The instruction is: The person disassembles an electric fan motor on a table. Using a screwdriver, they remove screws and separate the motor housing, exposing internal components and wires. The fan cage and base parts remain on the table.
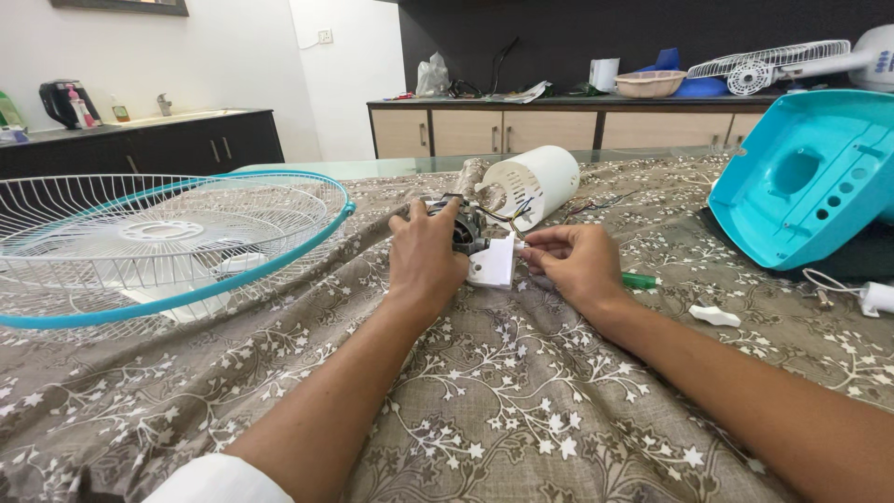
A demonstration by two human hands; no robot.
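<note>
Hands meet near the middle of a table covered by a brown floral cloth, seen from the head camera. The left hand wraps over a dark fan motor, closed on it and pinning it to the cloth, seemingly to steady it. The right hand pinches narrow at the edge of a white plastic block attached to the motor's near side; whether a small tool sits in the fingers cannot be told. Thin wires run from the motor to a white cylindrical motor cover lying on its side just behind, toward the table's far edge. A green-handled screwdriver lies just beside the right wrist, within easy reach. At the left edge rests a white wire fan guard with a teal rim, set well apart. At the right edge a teal fan housing stands tilted, with a small white knob lying near it.
</note>
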